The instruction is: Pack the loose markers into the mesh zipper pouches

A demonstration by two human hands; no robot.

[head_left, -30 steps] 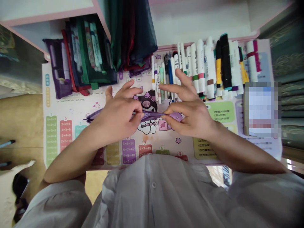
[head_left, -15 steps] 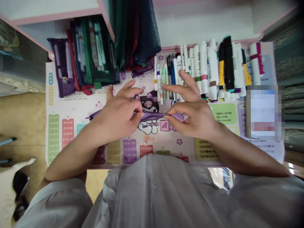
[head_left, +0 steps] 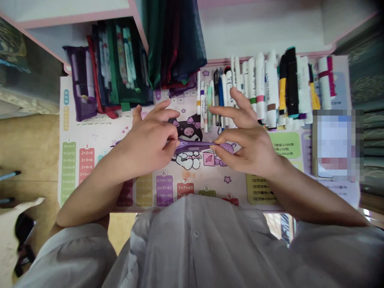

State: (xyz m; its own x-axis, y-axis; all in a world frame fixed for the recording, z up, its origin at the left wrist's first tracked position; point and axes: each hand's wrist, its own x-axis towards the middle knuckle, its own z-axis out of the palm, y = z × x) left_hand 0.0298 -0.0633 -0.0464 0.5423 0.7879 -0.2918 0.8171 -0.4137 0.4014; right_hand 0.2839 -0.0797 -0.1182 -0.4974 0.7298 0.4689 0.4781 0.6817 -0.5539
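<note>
A purple zippered pouch (head_left: 196, 145) is stretched edge-on between my hands, above the cartoon print in the middle of the desk mat. Thumb and forefinger of my left hand (head_left: 150, 140) pinch it along the zipper, and the other fingers are raised. My right hand (head_left: 250, 140) grips the pouch's right end between thumb and forefinger, its remaining fingers spread upward. The left part of the pouch is mostly hidden behind my left hand and forearm. I cannot make out whether anything is inside it.
Behind my right hand lies a row of markers (head_left: 260, 86). Filled mesh pouches, including a purple one (head_left: 81, 84), stand at the back left. Dark mesh pouches (head_left: 177, 44) hang over the shelf edge. A blurred-out device (head_left: 334, 140) lies at the right.
My fingertips are slightly farther apart along the pouch, with the left hand shifted a little to the left. Both hands keep their pinch. The view has moved slightly.
</note>
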